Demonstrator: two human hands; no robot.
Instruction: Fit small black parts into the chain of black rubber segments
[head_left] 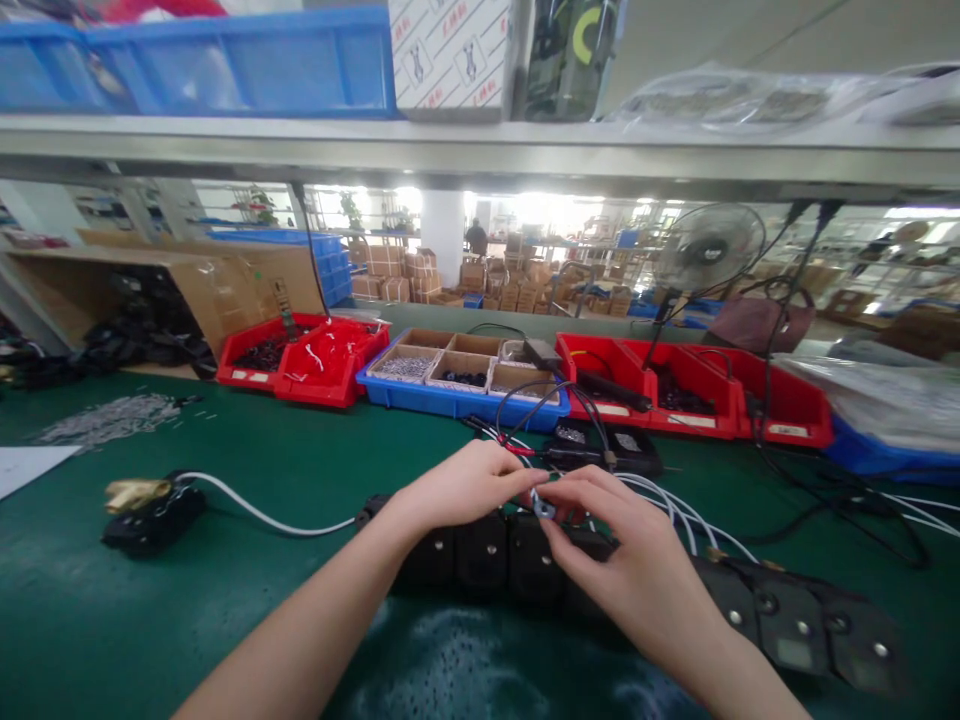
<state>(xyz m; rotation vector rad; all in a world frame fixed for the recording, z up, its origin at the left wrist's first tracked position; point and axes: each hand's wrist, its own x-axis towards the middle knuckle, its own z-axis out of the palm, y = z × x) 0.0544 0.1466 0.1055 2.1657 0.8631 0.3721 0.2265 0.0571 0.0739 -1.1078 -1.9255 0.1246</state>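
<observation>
A small grey part point(543, 506) sits between the two hands, above a row of black units point(491, 552) on a green surface point(285, 590). The right hand point(626, 520) pinches it between thumb and fingers. The left hand point(472, 485) has its fingertips drawn together at the part's upper end; whether they grip it is hard to tell. To the left, a white cable point(255, 518) leads to a black unit with a brass fitting point(136, 495). Behind the hands, a blue compartment tray point(450, 402) stands between red bins point(324, 388), beneath a shelf point(315, 145).
</observation>
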